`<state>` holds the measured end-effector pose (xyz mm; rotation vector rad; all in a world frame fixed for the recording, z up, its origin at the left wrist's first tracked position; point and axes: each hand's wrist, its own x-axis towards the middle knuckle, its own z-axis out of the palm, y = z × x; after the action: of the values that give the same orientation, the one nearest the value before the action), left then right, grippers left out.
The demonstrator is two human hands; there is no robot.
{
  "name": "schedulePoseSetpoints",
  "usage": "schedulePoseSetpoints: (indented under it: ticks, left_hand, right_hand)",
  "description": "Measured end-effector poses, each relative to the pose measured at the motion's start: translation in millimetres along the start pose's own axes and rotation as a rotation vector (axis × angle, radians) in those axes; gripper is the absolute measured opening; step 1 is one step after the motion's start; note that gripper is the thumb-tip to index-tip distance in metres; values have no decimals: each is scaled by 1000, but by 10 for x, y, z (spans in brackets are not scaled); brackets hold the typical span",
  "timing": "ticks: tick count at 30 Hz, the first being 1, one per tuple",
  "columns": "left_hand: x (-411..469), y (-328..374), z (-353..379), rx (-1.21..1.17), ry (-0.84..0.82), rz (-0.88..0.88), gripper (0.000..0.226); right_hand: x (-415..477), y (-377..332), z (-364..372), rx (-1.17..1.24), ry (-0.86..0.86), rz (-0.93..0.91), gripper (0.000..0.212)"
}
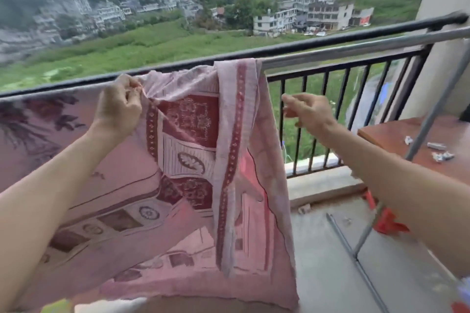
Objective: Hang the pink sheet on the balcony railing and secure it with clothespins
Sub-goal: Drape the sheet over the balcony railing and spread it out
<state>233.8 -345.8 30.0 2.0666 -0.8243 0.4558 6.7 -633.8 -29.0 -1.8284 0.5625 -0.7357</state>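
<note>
The pink sheet [178, 185], patterned in dark red, drapes over the silver rail [356, 52] that runs just inside the black balcony railing [330, 42]. Its right end hangs bunched in a narrow fold. My left hand [119, 107] pinches the sheet's top edge just below the rail, left of the fold. My right hand [309, 112] hovers to the right of the sheet, fingers loosely curled, touching no cloth. Whether it holds something small I cannot tell. No clothespin is clearly visible.
A reddish-brown table [407, 140] with several small silvery items [441, 152] stands at the right by the wall. A slanted metal pole [412, 147] crosses in front of it. Red plastic [387, 221] lies on the concrete floor. Black bars fill the railing below.
</note>
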Motion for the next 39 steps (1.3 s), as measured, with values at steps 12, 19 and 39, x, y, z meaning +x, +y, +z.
schedulePoseSetpoints:
  ticks: [12, 19, 39]
  left_hand:
    - [-338, -118, -396, 297, -635, 41, 29]
    - [407, 24, -612, 306, -81, 208, 26]
    - [586, 745, 786, 269, -378, 511, 34]
  right_hand:
    - [589, -819, 979, 217, -61, 223, 24]
    - [617, -1081, 855, 171, 163, 82, 17]
    - [-210, 763, -1067, -361, 444, 607, 28]
